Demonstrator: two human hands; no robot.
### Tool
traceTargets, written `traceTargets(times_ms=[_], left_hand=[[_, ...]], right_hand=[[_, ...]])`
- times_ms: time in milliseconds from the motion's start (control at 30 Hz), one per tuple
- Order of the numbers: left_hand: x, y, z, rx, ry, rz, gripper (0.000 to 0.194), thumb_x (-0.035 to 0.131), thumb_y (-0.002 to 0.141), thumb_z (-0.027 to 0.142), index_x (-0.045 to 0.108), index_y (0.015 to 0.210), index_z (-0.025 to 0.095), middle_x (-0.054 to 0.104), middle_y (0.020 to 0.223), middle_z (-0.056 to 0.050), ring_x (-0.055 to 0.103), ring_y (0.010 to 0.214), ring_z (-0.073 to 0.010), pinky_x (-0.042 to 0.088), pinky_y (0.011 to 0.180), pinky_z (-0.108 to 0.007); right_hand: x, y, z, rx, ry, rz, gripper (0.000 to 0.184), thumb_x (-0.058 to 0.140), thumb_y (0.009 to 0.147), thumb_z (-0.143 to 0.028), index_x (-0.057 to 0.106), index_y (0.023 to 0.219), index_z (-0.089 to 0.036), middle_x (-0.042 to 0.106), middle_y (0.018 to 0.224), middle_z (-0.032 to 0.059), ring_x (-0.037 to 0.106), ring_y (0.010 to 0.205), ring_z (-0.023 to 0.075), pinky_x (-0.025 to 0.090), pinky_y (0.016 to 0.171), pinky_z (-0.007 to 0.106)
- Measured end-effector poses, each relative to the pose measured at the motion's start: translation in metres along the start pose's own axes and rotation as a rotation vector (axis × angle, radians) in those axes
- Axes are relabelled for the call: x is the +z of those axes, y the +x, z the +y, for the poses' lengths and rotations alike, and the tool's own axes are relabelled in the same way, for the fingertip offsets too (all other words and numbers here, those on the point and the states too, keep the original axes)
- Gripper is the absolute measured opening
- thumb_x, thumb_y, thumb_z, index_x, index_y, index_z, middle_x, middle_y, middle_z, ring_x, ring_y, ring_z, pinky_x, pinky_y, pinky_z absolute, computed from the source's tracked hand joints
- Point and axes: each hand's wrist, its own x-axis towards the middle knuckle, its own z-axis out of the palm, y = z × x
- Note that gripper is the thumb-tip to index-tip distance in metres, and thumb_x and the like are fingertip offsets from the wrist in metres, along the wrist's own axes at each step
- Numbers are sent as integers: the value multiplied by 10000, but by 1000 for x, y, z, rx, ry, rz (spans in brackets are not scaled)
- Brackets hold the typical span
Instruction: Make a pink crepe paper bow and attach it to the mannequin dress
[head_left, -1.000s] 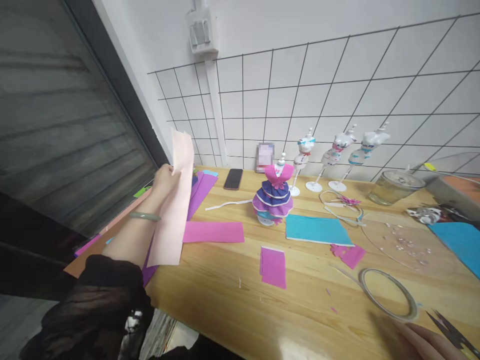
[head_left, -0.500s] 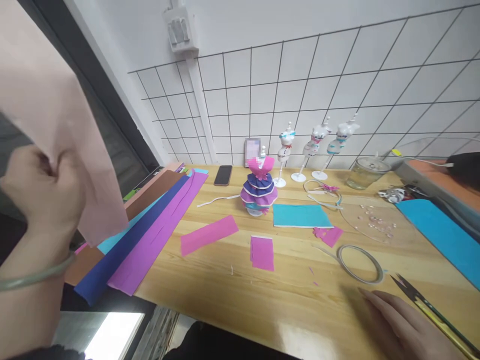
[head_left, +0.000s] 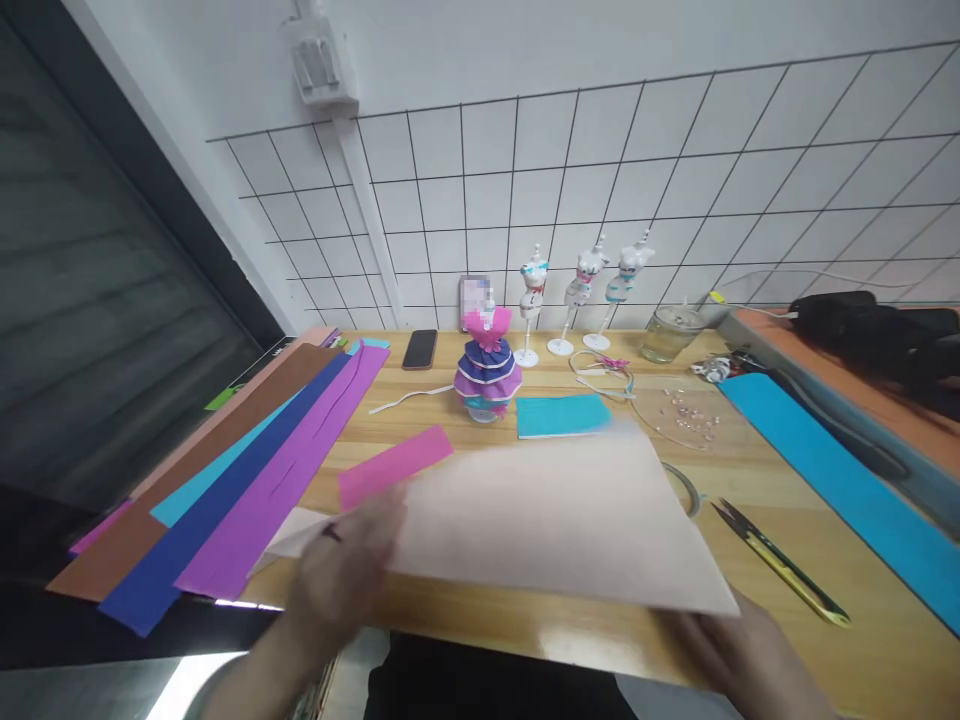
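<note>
A pale pink sheet (head_left: 555, 520), perhaps paper or thin foam, stretches over the front middle of the table, its far edge smeared by motion. My left hand (head_left: 341, 560) grips it near its left end, fingers blurred. At the near right corner, my right hand (head_left: 739, 650) is partly under the sheet, its fingertips hidden and smeared. Beyond the sheet lie a pink strip (head_left: 397, 465) and a turquoise piece (head_left: 562, 415). A small dress form in a ruffled pink, navy and purple dress (head_left: 487, 370) stands behind them. Yellow-handled scissors or snips (head_left: 780, 565) lie right of the sheet.
Coloured sheets (head_left: 281, 480) overlap along the left edge. Three bare white dress forms (head_left: 581, 280), a phone (head_left: 420, 349) and a glass jar (head_left: 670, 335) stand or lie near the wall. Scattered beads (head_left: 686, 420), a ribbon roll (head_left: 686, 485) and a blue strip (head_left: 840, 490) are at right.
My left hand has brought the pale pink sheet from the upper left down over the table's front. My right hand has moved left to its near right corner. The view has shifted.
</note>
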Motion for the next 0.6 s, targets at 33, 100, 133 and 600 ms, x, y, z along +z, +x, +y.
traceTargets(times_ms=[33,100,133,600], left_hand=[[11,-2,14,57,-26,-6,430,349,799,41,461,1194,169,646,1080,-72,578,1038,-140,481,841,-229],[30,-6,42,123,-66,-9,396,340,793,41,498,1146,129,652,1066,-93,555,1078,-170,482,876,-278],[38,-7,54,181,-105,22,373,346,786,44,518,1113,88,662,1029,-120,549,1086,-203,488,878,-319],[76,-5,103,148,-170,-201,271,465,794,201,621,1004,129,612,1110,-165,501,1123,-307,478,877,-457]], right_hand=[[-1,0,-3,34,91,-32,276,460,812,-311,659,989,-237,684,960,80,655,865,253,543,698,290],[-3,-1,-8,114,309,-107,298,478,799,-342,663,1003,-228,697,925,87,644,900,275,546,703,296],[-5,-2,-10,166,415,-134,314,482,797,-361,664,1008,-217,700,917,91,637,919,283,547,707,300],[-25,-4,-12,783,750,37,436,615,705,-413,629,1087,-202,695,975,94,673,768,240,544,523,241]])
